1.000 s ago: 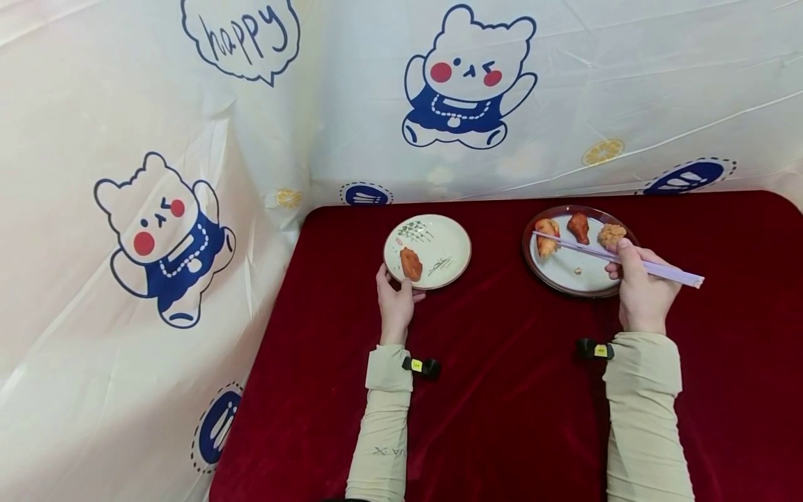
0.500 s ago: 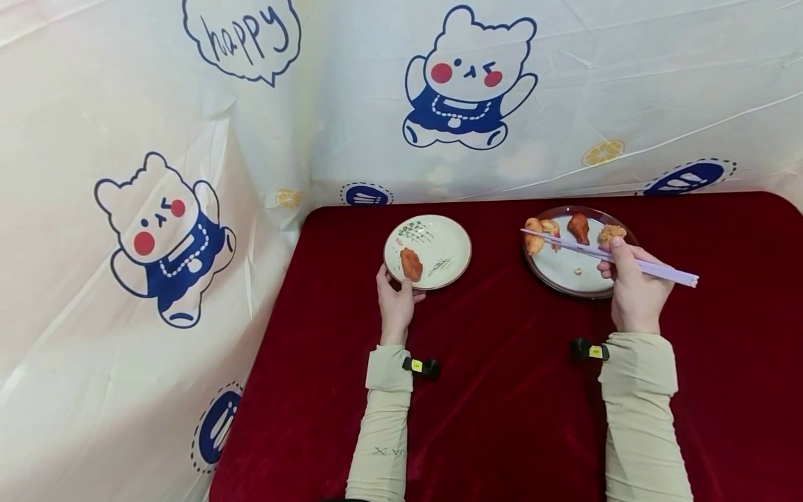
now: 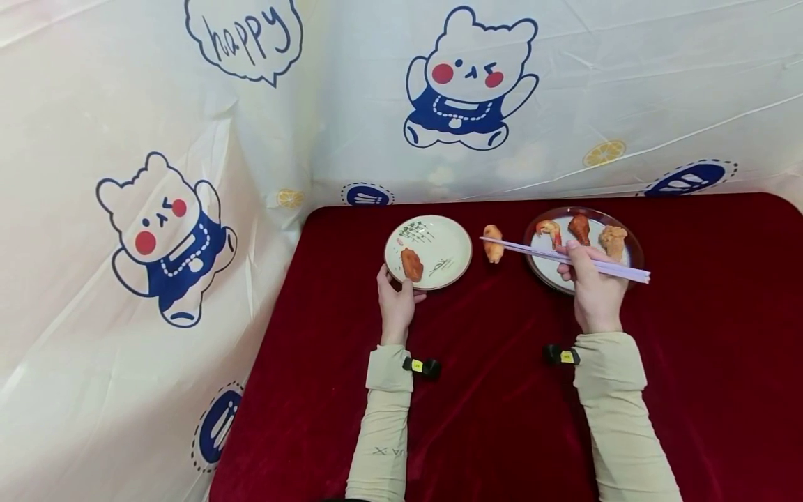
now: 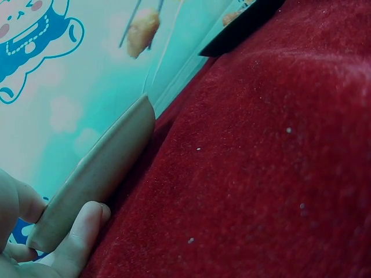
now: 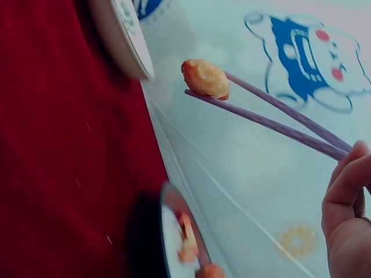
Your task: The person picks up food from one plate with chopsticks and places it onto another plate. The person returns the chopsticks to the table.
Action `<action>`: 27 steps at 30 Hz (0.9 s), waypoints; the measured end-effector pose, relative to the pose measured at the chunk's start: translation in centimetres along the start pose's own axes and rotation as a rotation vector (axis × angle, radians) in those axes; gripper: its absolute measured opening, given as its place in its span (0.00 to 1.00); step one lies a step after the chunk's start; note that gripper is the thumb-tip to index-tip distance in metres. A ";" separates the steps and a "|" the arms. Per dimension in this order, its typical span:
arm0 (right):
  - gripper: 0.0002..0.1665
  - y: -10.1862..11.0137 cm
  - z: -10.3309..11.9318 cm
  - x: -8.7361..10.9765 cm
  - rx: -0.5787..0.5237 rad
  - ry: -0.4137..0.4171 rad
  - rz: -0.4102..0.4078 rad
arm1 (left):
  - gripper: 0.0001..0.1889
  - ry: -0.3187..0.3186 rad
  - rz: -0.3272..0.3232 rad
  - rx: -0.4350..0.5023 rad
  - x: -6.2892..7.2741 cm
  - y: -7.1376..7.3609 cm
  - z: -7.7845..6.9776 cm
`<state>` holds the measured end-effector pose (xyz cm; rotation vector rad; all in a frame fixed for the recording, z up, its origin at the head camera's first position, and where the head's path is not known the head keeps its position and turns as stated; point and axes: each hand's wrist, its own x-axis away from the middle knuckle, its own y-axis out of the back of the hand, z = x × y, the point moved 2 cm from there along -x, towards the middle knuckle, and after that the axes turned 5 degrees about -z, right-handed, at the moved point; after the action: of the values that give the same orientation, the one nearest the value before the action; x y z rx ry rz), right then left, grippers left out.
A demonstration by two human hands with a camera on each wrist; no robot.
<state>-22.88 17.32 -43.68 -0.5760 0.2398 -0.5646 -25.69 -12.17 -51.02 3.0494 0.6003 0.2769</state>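
Note:
My left hand (image 3: 396,308) grips the near-left rim of a small cream plate (image 3: 448,240), with fingers on either side of its edge in the left wrist view. A reddish-brown piece of food (image 3: 411,264) lies on that plate. My right hand (image 3: 596,296) holds a pair of light purple chopsticks (image 3: 521,247). Their tips pinch a golden piece of fried food (image 3: 493,244), which hangs above the table between the two plates. In the right wrist view the golden piece (image 5: 206,79) is between the chopstick tips, clear of both plates.
A brown-rimmed plate (image 3: 637,245) lies at the right, partly under my right hand. It bears a shrimp (image 3: 549,232), a small drumstick (image 3: 580,229) and a crusty fried piece (image 3: 613,241). Dark red cloth (image 3: 495,397) covers the table; a printed curtain (image 3: 351,90) stands behind it.
My right hand has moved left, and the golden piece, pinched in the chopsticks, has left the brown-rimmed plate. The shrimp there is uncovered. My left hand and its plate have stayed still.

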 end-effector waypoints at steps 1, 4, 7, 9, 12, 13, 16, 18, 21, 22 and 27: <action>0.08 -0.3 -0.2 0.2 0.011 -0.005 0.013 | 0.35 0.000 -0.001 -0.001 0.0 0.0 0.0; 0.09 -1.0 -0.9 0.8 0.051 -0.029 0.051 | 0.35 0.000 -0.002 -0.004 -0.1 0.0 0.0; 0.09 -1.5 -1.3 1.3 0.092 -0.039 0.077 | 0.35 -0.001 -0.002 -0.005 -0.1 0.0 0.0; 0.09 -1.8 -1.5 1.6 0.111 -0.037 0.094 | 0.35 -0.002 -0.002 -0.006 -0.2 -0.1 0.0; 0.09 -2.0 -1.7 1.9 0.114 -0.027 0.113 | 0.35 -0.003 -0.001 -0.001 -0.1 -0.1 0.1; 0.09 -2.1 -1.8 1.9 0.112 -0.023 0.119 | 0.35 -0.005 0.000 0.000 -0.1 0.0 0.1; 0.10 -2.3 -2.0 2.1 0.099 -0.013 0.124 | 0.35 -0.010 0.001 0.005 -0.1 0.0 0.1; 0.09 -2.4 -2.2 2.3 0.106 -0.009 0.124 | 0.35 -0.011 0.000 0.007 -0.1 0.0 0.0; 0.09 -2.6 -2.4 2.6 0.133 -0.014 0.125 | 0.35 -0.007 -0.003 0.004 -0.1 0.0 0.0; 0.09 -2.7 -2.6 2.7 0.148 -0.016 0.127 | 0.35 -0.006 -0.004 0.002 -0.1 0.0 0.0; 0.08 -3.1 -3.3 3.1 0.215 -0.022 0.145 | 0.35 -0.003 -0.007 -0.004 -0.2 -0.1 0.1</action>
<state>-22.87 11.96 -44.77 -0.3534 0.1956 -0.4371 -25.89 -12.15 -51.11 3.0431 0.6096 0.2724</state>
